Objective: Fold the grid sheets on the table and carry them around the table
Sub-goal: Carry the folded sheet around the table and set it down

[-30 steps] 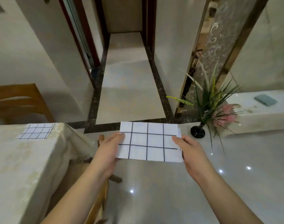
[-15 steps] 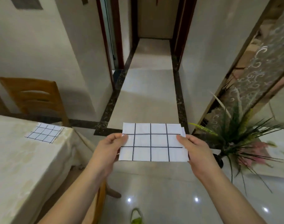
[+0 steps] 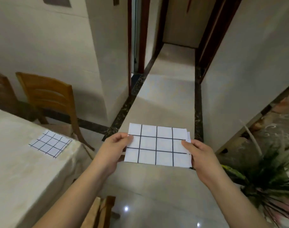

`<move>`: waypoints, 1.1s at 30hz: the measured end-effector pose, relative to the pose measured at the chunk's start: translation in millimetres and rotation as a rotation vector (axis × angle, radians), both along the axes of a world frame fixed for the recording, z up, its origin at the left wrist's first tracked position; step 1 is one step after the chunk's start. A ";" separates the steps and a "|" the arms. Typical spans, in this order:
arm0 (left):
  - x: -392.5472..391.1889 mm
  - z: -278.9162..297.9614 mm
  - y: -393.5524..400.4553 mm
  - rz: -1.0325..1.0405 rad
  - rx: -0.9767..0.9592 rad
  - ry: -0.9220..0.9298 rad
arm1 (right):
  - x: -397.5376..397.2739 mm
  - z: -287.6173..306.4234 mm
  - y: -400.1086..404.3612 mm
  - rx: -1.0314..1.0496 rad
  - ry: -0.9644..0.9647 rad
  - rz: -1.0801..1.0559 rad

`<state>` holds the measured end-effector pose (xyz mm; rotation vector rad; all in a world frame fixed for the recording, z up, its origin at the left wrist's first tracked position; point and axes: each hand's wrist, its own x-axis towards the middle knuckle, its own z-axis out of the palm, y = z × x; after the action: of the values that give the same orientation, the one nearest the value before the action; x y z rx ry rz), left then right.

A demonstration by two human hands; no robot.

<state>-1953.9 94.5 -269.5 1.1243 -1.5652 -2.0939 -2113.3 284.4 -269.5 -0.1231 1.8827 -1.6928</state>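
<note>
Two grid sheets show: the folded grid sheet (image 3: 157,145), held level above the floor, is pinched at its ends by the left hand (image 3: 115,148) and right hand (image 3: 200,155). The second grid sheet (image 3: 50,143) lies flat near the corner of the table (image 3: 17,170), beside one wooden chair (image 3: 48,96); no writing is legible

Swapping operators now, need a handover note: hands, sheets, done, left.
Left hand: pinches the left edge of the folded grid sheets.
Right hand: grips their right edge.
The sheets are held flat over the floor, clear of the table; layered edges show at the right.
A second grid sheet lies flat near the table corner, in front of a wooden chair.
Done: held sheets folded and lifted.
Left: carry them round the table; sheet on the table looks unfolded.
</note>
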 end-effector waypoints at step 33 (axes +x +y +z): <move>-75.7 -48.0 -143.4 0.879 0.069 -0.122 | -163.4 -42.1 -318.9 0.068 -0.087 0.883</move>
<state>-2029.6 -49.0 -317.5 1.6009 -0.7834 -1.4924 -2276.6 -34.5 -311.6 -0.7213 1.4731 -0.9997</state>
